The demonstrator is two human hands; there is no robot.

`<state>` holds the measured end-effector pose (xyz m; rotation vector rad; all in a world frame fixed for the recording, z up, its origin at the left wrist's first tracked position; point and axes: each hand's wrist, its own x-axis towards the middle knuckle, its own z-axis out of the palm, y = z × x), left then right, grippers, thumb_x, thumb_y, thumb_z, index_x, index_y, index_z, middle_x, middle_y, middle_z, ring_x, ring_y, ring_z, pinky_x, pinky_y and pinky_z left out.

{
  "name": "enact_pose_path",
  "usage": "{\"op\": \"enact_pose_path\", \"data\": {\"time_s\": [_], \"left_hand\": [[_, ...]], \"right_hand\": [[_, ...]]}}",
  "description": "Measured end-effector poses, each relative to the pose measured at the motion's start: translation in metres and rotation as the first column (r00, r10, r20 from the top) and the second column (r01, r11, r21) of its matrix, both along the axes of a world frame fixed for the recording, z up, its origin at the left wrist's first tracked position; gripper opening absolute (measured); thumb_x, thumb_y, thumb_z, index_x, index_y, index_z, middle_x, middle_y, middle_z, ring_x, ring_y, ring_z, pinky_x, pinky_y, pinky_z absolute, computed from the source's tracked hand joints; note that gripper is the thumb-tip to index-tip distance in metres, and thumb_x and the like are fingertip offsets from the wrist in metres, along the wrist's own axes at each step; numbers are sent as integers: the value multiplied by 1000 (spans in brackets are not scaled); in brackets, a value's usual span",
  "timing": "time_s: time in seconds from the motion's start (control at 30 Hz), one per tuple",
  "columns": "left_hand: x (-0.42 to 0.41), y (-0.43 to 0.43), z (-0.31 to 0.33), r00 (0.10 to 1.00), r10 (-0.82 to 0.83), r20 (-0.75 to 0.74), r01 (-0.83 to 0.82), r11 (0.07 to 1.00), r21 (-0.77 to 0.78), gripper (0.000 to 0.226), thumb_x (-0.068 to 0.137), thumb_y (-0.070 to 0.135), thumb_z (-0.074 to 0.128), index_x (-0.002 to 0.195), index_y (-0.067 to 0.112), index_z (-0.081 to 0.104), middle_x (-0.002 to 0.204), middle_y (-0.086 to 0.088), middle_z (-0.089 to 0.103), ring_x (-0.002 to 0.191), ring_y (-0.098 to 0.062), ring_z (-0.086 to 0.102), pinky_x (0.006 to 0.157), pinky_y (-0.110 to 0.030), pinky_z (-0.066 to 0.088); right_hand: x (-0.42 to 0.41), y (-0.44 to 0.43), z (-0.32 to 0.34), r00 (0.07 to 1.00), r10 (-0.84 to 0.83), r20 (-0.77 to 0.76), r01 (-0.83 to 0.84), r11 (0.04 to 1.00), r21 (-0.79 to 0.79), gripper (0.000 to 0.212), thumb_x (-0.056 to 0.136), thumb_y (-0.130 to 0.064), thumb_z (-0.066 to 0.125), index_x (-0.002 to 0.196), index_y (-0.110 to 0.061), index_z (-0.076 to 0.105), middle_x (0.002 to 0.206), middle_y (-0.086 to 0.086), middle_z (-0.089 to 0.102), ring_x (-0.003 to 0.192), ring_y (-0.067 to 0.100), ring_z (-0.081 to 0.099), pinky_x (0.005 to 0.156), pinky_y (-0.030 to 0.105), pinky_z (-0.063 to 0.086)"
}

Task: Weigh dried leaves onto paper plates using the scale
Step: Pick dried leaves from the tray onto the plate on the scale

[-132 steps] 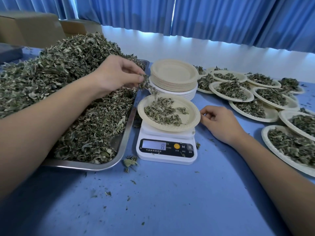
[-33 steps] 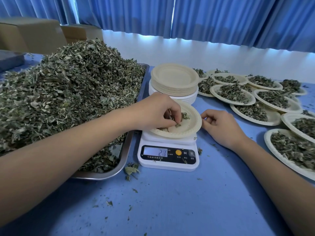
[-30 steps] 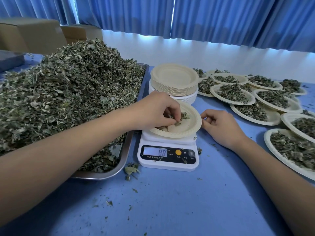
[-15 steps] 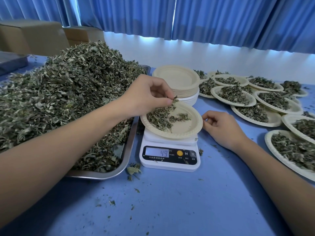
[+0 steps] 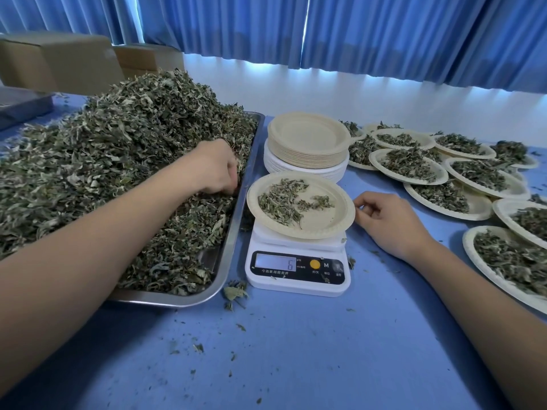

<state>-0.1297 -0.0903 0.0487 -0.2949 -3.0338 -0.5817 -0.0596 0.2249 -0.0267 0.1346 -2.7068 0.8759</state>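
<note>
A paper plate point(image 5: 325, 224) sits on the white scale point(image 5: 297, 275), whose display reads 6, with a thin scatter of dried leaves point(image 5: 279, 202) on its left half. Just left, the metal tray point(image 5: 235, 229) holds a tall leaf heap point(image 5: 118, 161). The left hand point(image 5: 213, 168) is sunk into the heap near the tray's right rim, fingers curled round a tuft with the tips buried. The right hand point(image 5: 390, 221) rests on the blue table point(image 5: 296, 350) just beside the plate's right rim, fingers loosely bent and gripping nothing; whether they touch the rim cannot be told. Behind the scale stands a stack of empty plates point(image 5: 307, 140), crowding the weighing plate's far edge. Filled plates point(image 5: 410, 167) overlap across the right side. Leaf scraps point(image 5: 235, 292) lie by the tray corner.
</note>
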Motion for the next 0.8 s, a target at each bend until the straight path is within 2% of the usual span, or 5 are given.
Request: {"op": "enact_pose_path", "data": {"time_s": [0.17,0.3,0.5,0.67,0.8], "left_hand": [[8,10,-2,1000,16,14,-15,994,-104,26,84,-2,64,70,18,70,84,-6,71,83,-28,67,78,-35,56],[11,4,0,994,51,-99,-63,990,-124,17,82,12,67,87,28,69,91,2,64,88,-25,61,90,-45,54],[11,-3,9,960,67,-272,-49,996,72,9,83,22,64,86,29,69,85,4,67,81,-26,63,76,-40,56],[15,-3,5,997,64,40,-48,943,-329,43,81,33,82,120,27,67,115,-6,69,95,-30,64,84,-39,53],[16,-1,9,994,105,-32,-110,965,-240,29,79,26,85,105,29,71,99,-3,64,85,-29,59,76,-37,46]], "right_hand": [[0,0,0,1000,-2,1,2,1000,2,15,95,-21,67,82,-27,69,55,-13,58,48,3,49,51,14,39],[1,0,1,1000,-3,8,3,1000,2,15,96,-22,66,83,-29,70,55,-12,59,48,4,49,51,15,38],[2,-1,1,1000,-5,17,5,1000,2,15,96,-22,66,83,-29,70,55,-13,58,47,4,48,54,25,37],[1,-1,1,1000,-11,16,11,1000,1,16,96,-22,66,83,-30,69,56,-14,58,47,5,48,54,27,38],[1,0,0,1000,-12,14,12,1000,3,16,96,-22,66,83,-31,68,56,-15,59,46,4,47,54,28,38]]}}
